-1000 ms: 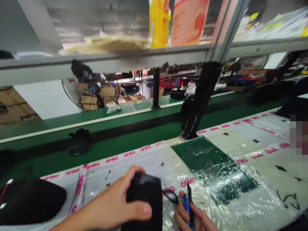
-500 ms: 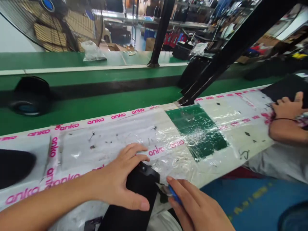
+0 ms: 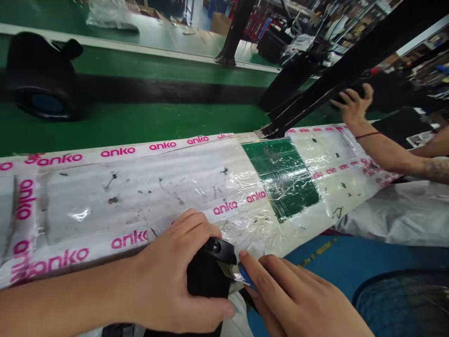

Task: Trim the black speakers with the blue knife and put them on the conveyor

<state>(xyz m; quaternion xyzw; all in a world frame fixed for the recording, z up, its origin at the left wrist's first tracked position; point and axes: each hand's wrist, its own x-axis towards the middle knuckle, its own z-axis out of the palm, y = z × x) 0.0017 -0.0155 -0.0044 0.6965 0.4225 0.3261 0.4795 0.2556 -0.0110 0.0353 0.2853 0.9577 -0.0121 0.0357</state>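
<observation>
My left hand (image 3: 182, 276) is wrapped around a black padded piece (image 3: 206, 276), fingers on its far side and thumb along its near side. A smooth black plastic part with a small hole (image 3: 220, 248) forms the piece's upper end. In my right hand (image 3: 291, 295) is a utility knife (image 3: 242, 275) with a blue handle, gripped close to its metal tip. Its blade meets the black piece just below the plastic end; how deep it goes I cannot tell. The lower part of the piece runs out of view beneath my left hand.
The bench (image 3: 140, 187) is covered with plastic film and pink-lettered tape. Behind it, a black rounded item (image 3: 42, 79) lies on the green conveyor (image 3: 157, 117). A slanted black post (image 3: 315, 89) rises from the bench edge. A co-worker's hand (image 3: 354, 105) reaches toward the conveyor at right.
My view has tipped downward. My left hand has closed more tightly around the black piece, and the blade now lies against its end. The co-worker's hand has moved out toward the conveyor.
</observation>
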